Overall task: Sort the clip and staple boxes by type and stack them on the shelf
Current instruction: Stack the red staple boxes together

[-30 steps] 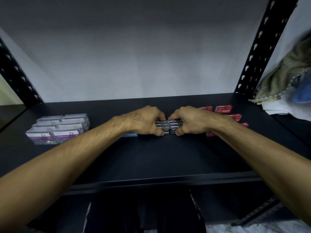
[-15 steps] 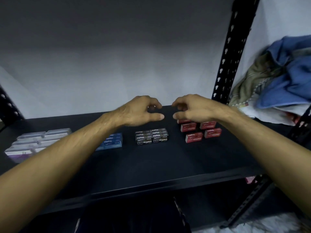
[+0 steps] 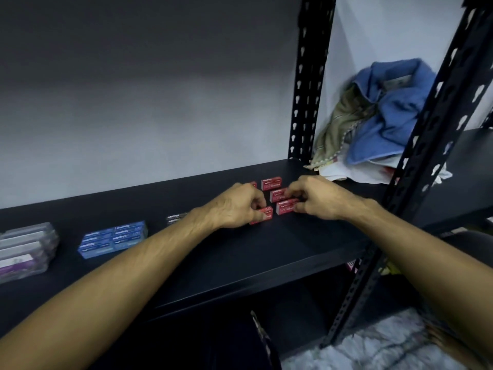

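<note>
Head view, centre of frame: both hands work the loose red boxes (image 3: 271, 183) on the black shelf (image 3: 266, 249). The left hand (image 3: 237, 204) pinches one red box at the group's lower left; the right hand (image 3: 314, 198), fingers curled, grips another beside it. Squaring each box against its neighbour before lifting should keep the stack true. Blue boxes (image 3: 114, 237) and clear clip boxes (image 3: 26, 247) sit already grouped at lower left.
</note>
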`<action>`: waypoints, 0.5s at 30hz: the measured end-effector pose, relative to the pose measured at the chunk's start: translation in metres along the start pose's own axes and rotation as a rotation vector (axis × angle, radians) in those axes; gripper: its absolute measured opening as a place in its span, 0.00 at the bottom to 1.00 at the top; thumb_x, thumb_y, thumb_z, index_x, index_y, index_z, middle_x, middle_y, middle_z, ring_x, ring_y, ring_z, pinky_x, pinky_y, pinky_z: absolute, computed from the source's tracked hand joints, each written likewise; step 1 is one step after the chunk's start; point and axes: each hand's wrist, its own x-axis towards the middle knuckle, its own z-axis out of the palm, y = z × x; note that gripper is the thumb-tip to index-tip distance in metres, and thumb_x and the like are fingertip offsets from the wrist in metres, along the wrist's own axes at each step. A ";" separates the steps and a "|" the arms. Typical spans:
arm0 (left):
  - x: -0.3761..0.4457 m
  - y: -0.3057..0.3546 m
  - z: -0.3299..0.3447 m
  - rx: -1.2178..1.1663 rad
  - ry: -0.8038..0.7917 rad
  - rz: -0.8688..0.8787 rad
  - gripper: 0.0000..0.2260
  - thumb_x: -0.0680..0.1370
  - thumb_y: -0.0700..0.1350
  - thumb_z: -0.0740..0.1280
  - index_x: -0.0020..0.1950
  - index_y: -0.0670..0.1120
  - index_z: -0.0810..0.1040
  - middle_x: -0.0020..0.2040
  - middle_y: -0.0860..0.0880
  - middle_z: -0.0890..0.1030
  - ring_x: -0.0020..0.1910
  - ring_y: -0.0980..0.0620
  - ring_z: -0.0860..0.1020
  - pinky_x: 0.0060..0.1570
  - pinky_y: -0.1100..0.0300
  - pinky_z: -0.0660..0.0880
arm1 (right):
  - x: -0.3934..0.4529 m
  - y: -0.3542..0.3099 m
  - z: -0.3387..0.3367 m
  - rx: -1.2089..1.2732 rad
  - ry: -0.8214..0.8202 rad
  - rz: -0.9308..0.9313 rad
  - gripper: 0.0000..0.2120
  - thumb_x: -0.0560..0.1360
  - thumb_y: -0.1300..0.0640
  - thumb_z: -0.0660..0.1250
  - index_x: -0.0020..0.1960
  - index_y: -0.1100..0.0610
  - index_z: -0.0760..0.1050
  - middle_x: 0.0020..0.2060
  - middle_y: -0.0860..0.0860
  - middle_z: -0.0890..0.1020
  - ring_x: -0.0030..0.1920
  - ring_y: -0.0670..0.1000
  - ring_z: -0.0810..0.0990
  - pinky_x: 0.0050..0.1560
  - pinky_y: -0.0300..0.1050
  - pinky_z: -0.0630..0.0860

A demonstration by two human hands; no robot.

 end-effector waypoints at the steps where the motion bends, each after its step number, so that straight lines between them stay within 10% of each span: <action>1: 0.001 0.000 0.002 0.006 -0.006 0.000 0.06 0.74 0.51 0.74 0.49 0.52 0.82 0.39 0.54 0.82 0.40 0.57 0.81 0.44 0.61 0.78 | 0.000 0.002 0.003 -0.001 0.004 -0.003 0.15 0.72 0.55 0.74 0.58 0.48 0.80 0.40 0.38 0.72 0.39 0.37 0.72 0.40 0.30 0.65; 15: 0.003 -0.004 0.006 0.057 0.046 -0.033 0.05 0.75 0.47 0.73 0.48 0.48 0.82 0.42 0.52 0.82 0.41 0.53 0.80 0.44 0.60 0.78 | 0.013 -0.005 0.025 0.060 0.059 -0.060 0.09 0.74 0.57 0.71 0.54 0.50 0.82 0.38 0.35 0.70 0.38 0.35 0.70 0.38 0.29 0.63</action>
